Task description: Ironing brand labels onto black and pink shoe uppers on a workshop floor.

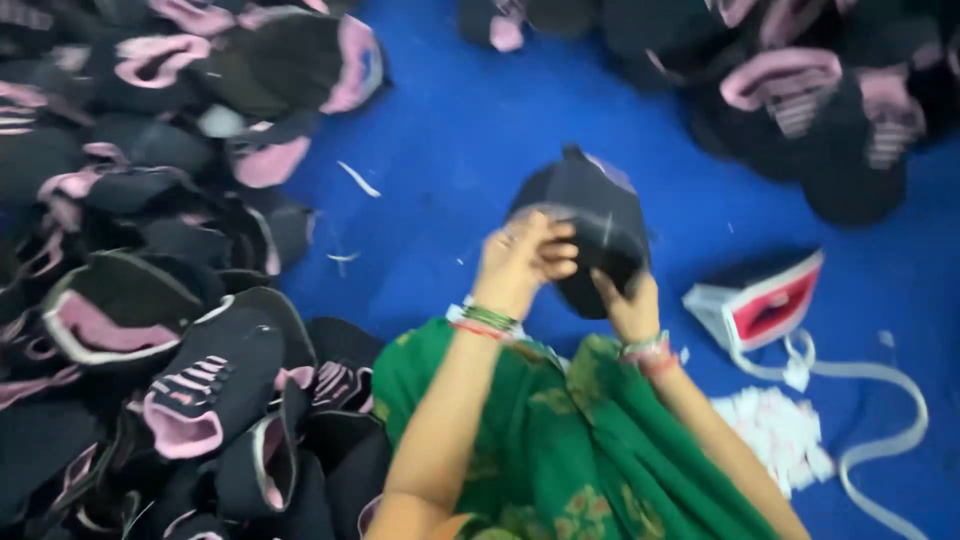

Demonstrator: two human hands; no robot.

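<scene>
A blue cloth floor (450,150) lies open beyond the fingers, piles of black-and-pink shoe uppers (150,300) crowding its edges. Left hand (520,262) and right hand (630,305) both clasp a black fabric shoe upper (590,225).

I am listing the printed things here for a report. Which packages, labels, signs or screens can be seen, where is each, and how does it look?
Small open box: on the blue sheet, right of the right hand; wedge-shaped, white outside, red inside.
Heap of small white slips: on the sheet below the box; perhaps labels, too blurred to tell.
No signs or screens show.
</scene>
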